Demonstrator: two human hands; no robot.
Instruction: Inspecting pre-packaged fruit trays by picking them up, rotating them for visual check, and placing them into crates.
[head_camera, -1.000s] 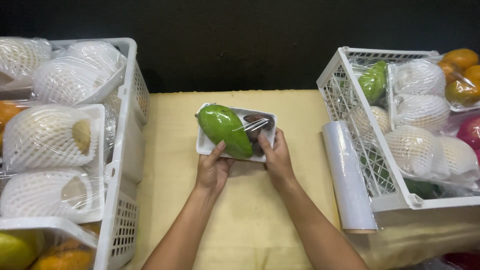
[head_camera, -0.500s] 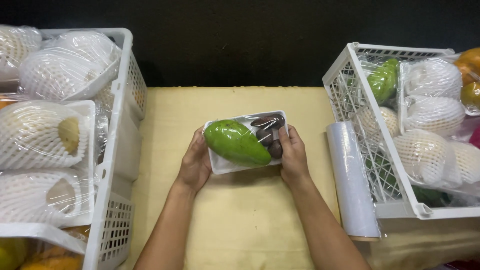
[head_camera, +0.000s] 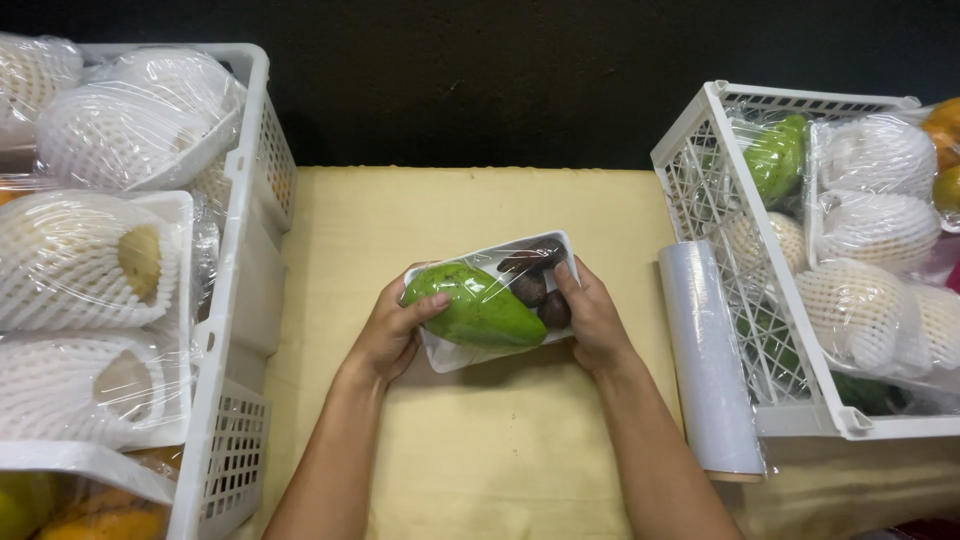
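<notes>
Both hands are clamped on a white foam tray (head_camera: 452, 355) wrapped in clear film, held tilted just above the middle of the yellow-covered desk (head_camera: 500, 450). The left hand (head_camera: 385, 335) grips the tray's 9 o'clock end, thumb lying over a green mango (head_camera: 475, 305) under the film. The right hand (head_camera: 592, 320) grips the 3 o'clock end, fingers curled over the rim beside several dark brown round fruits (head_camera: 535, 280) packed at the mango's 2 o'clock side.

At 3 o'clock from the tray, a roll of cling film (head_camera: 708, 360) lies lengthwise on the desk, touching the wall of a white plastic crate (head_camera: 700, 180). That crate holds wrapped trays of fruit in white foam netting (head_camera: 865, 230) and another green mango (head_camera: 775, 155). At 9 o'clock, well apart from the hands, a second white crate (head_camera: 235, 330) is filled with film-wrapped trays of pale fruit in foam netting (head_camera: 80, 260); orange fruit (head_camera: 100, 520) shows at its 6 o'clock end.
</notes>
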